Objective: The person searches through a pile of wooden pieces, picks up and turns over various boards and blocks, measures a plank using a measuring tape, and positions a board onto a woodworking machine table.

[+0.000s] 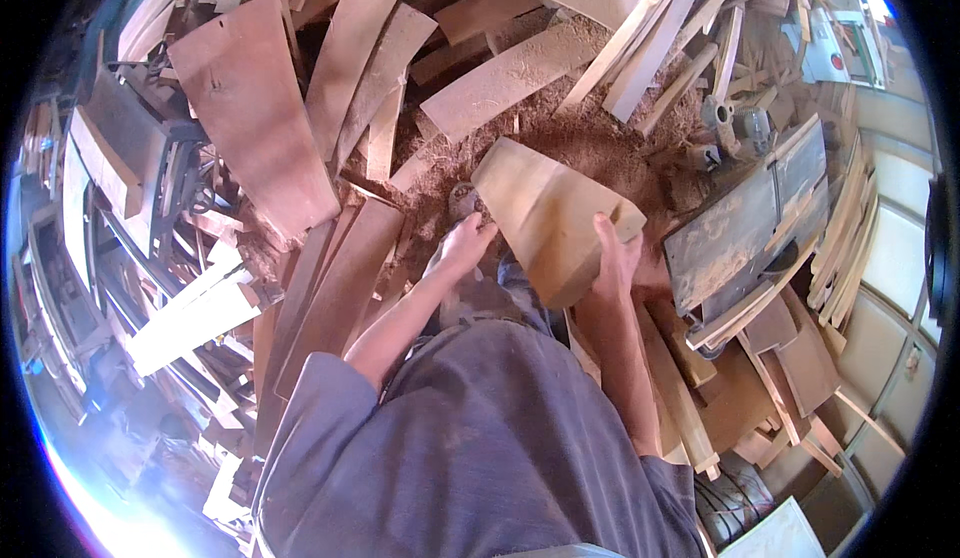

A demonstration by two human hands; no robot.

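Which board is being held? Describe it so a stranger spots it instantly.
Start at the brown sawdust heap mid-floor, ringed by scattered planks. Just below it, the pale, wedge-shaped wooden board is tilted up off the floor, left hand and right hand at its edges. Its neighbours lie flat, mostly darker.

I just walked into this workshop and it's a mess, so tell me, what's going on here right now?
A person stands among heaps of wooden planks and sawdust, holding a pale wooden board in both bare hands. The left hand grips its left edge, and the right hand clasps its right side. The board is lifted in front of the body, above the sawdust pile. A dusty machine table sits to the right.
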